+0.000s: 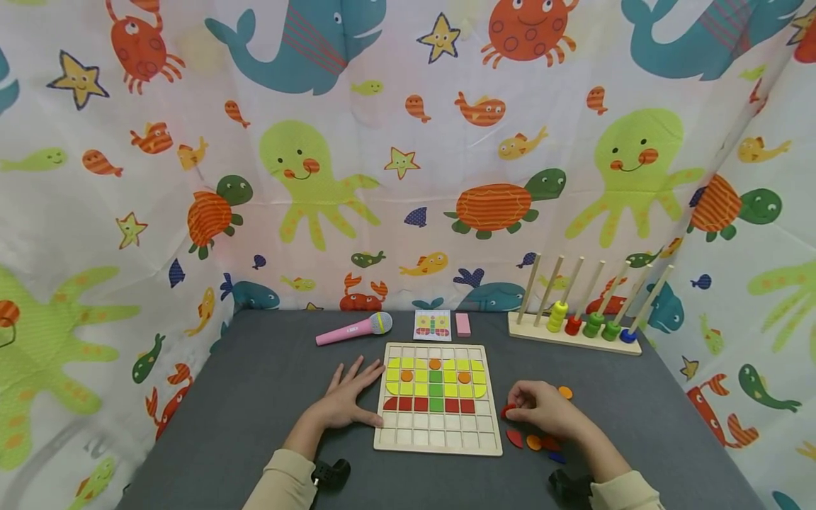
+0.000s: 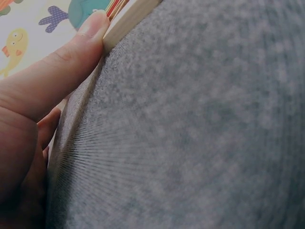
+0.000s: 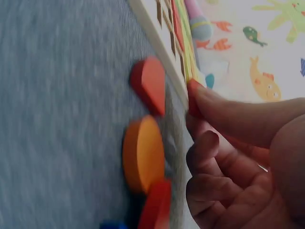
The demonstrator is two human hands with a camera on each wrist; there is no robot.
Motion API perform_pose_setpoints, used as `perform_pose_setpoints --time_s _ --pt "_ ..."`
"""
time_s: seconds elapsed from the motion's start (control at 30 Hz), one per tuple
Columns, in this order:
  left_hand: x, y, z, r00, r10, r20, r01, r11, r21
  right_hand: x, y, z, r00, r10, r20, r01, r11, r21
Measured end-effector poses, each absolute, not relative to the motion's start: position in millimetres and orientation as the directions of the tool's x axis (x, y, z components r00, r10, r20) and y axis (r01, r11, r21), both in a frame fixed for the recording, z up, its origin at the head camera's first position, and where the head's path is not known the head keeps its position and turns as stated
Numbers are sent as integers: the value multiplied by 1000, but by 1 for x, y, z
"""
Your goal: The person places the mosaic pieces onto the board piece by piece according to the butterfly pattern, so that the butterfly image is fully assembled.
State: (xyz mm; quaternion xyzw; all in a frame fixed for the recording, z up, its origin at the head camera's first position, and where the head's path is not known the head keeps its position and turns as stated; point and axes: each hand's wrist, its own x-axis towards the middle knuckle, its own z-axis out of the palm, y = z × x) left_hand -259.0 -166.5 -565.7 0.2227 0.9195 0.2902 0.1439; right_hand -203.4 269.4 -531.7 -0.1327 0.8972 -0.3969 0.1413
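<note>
A wooden grid board (image 1: 440,439) lies on the table, with yellow, orange, green and red pieces filling its upper rows. In its red row, the rightmost cell is bare wood. My left hand (image 1: 347,400) rests at the board's left edge with fingers spread, its thumb (image 2: 71,67) touching the wooden rim. Between thumb and fingertips, my right hand (image 1: 545,409) pinches a small red piece (image 3: 193,98) just beside the board's right edge. Below that hand lie a loose red quarter-round piece (image 1: 514,439), an orange disc (image 1: 533,443) and a blue piece (image 1: 557,457).
Behind the board are a pink microphone (image 1: 347,331), a picture card (image 1: 432,325) and a pink block (image 1: 462,324). A peg stand with coloured rings (image 1: 574,334) stands at the back right. Another orange disc (image 1: 565,392) lies beyond my right hand. A sea-animal curtain (image 1: 408,177) borders the table.
</note>
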Motion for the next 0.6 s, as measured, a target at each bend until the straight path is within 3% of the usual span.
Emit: perform_pose_setpoints --time_s 0.17,0.4,0.6 --pt "-259 -167 -567 -863 487 -136 322 737 594 -199 251 -527 -943 -311 -117 -124 656 -745" --pt "-258 -168 -568 -864 484 -136 319 737 595 -198 221 -532 -985 -126 -118 12 636 -772" --pt "-258 -167 -567 -864 486 -135 322 737 595 -202 210 -540 -994 -39 -103 52 663 -747"
